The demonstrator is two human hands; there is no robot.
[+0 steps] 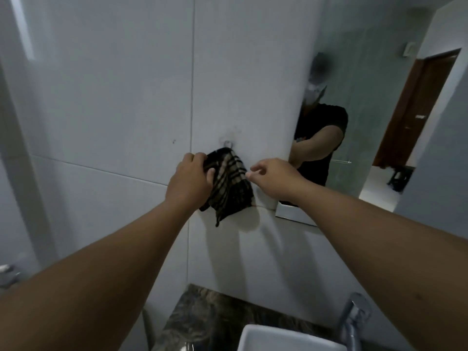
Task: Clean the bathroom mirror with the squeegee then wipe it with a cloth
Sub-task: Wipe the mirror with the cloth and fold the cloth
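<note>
A dark cloth (pixel 230 188) with pale checks hangs from a small hook (pixel 227 143) on the white tiled wall, left of the mirror (pixel 374 117). My left hand (pixel 190 179) grips the cloth's upper left part. Just right of the cloth hovers my right hand (pixel 272 177), fingers loosely curled and holding nothing. The mirror reflects a person in a dark shirt and a brown door. No squeegee is in view.
A white basin (pixel 278 338) sits on a dark stone counter (pixel 207 312) below my arms. A chrome tap (pixel 354 317) stands at the basin's right. A metal fitting (pixel 7 274) shows at the far left edge.
</note>
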